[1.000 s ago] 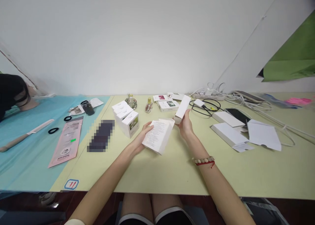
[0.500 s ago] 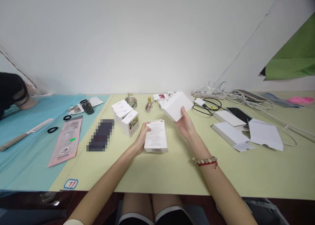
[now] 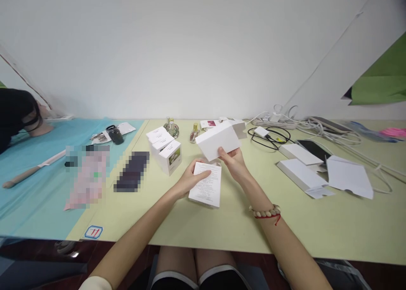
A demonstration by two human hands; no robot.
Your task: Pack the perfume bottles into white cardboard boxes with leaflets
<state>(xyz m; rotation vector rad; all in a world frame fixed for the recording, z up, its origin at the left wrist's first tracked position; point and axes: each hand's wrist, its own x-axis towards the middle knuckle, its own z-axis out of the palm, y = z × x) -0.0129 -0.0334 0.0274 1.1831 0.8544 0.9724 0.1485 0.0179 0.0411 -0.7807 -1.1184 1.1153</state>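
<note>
My left hand grips a white box with small printed text, held low over the yellow-green table. My right hand holds a plain white box tilted just above and behind the printed one. The two boxes are close together near the table's middle. A bead bracelet with a red cord is on my right wrist.
Three small white boxes stand to the left, with perfume bottles and more boxes behind. Flat white boxes, a phone and tangled cables lie at the right. On the blue cloth lie a knife and a jar; another person leans at far left.
My right hand has brought the plain white box down and to the left, close over the printed box. My left hand has tilted the printed box and kept hold of it.
</note>
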